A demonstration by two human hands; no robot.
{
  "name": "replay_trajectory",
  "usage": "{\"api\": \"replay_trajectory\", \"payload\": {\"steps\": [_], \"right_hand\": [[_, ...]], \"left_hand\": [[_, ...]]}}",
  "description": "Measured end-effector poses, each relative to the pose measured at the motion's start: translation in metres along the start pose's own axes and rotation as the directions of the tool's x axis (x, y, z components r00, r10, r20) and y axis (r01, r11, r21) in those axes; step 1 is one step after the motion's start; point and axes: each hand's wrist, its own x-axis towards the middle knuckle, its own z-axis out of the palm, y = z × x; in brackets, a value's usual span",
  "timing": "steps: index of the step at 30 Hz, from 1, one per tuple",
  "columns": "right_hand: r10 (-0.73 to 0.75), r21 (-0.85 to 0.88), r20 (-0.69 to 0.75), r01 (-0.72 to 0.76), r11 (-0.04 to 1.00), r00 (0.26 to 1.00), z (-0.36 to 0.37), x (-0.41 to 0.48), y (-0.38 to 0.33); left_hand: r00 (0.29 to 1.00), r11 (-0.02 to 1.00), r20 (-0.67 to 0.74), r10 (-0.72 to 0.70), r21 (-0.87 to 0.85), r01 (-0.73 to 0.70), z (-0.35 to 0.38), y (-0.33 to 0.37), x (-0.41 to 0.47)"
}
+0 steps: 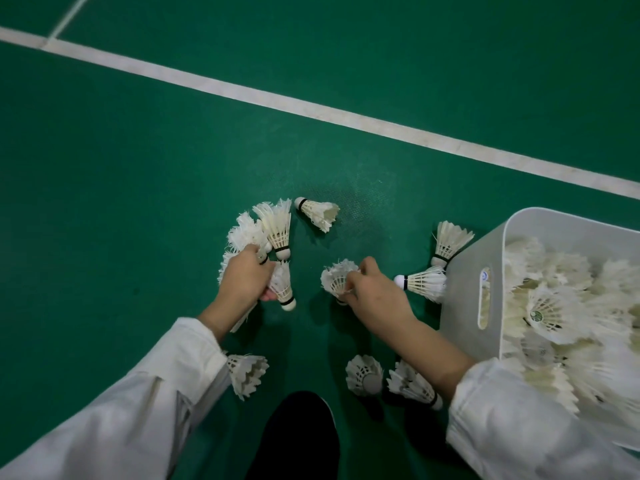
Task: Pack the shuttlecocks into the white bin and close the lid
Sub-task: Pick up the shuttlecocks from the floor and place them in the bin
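Observation:
White feather shuttlecocks lie scattered on the green court floor. My left hand (244, 277) is closed around a bunch of several shuttlecocks (273, 225), their feathers fanning up and left. My right hand (375, 291) pinches a single shuttlecock (335, 279) by its feathers. The white bin (465, 271) stands at the right, piled high with shuttlecocks (550, 306). One loose shuttlecock (318, 211) lies beyond my hands, two (427, 282) rest against the bin's left wall, and three more (363, 374) lie near my forearms. No lid is in view.
A white court line (311, 109) runs diagonally across the floor beyond the shuttlecocks. A black shoe (298, 434) sits at the bottom centre, between my white sleeves. Open green floor spreads to the left and far side.

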Motion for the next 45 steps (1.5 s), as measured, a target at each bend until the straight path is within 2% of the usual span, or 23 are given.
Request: {"api": "replay_trajectory", "payload": {"steps": [5, 8, 11, 19, 25, 30, 34, 39, 45], "right_hand": [[-0.063, -0.063, -0.115, 0.056, 0.996, 0.991, -0.008, -0.004, 0.003], [-0.121, -0.065, -0.165, 0.112, 0.992, 0.979, -0.015, -0.007, 0.006], [-0.171, -0.077, -0.216, 0.158, 0.984, 0.961, -0.026, -0.012, 0.007], [-0.301, -0.171, -0.318, 0.258, 0.951, 0.899, -0.107, -0.064, 0.041], [-0.213, -0.162, -0.463, 0.154, 0.975, 0.86, -0.187, -0.141, 0.109], [-0.049, -0.01, -0.512, 0.051, 0.999, 0.857, -0.177, -0.188, 0.166], [-0.031, 0.065, -0.433, 0.066, 0.996, 0.901, -0.13, -0.196, 0.181], [-0.149, 0.106, -0.295, 0.187, 0.977, 0.944, -0.088, -0.191, 0.179], [-0.228, 0.085, -0.168, 0.245, 0.966, 0.959, -0.06, -0.17, 0.176]], "left_hand": [[0.993, 0.99, -0.068, 0.099, 0.103, -0.092, -0.001, 0.0, -0.003], [0.988, 0.986, -0.03, 0.149, 0.074, -0.147, -0.009, 0.012, -0.018], [0.973, 0.963, 0.027, 0.228, 0.143, -0.229, -0.017, 0.027, -0.036], [0.873, 0.865, 0.122, 0.472, 0.127, -0.485, -0.036, 0.117, -0.09], [0.743, 0.741, 0.218, 0.633, 0.109, -0.663, -0.021, 0.201, -0.143], [0.652, 0.655, 0.26, 0.712, 0.086, -0.751, 0.023, 0.243, -0.167], [0.652, 0.675, 0.242, 0.718, -0.013, -0.738, 0.065, 0.25, -0.176], [0.669, 0.699, 0.231, 0.706, -0.078, -0.711, 0.1, 0.248, -0.175], [0.687, 0.717, 0.244, 0.684, -0.058, -0.694, 0.125, 0.246, -0.175]]}}
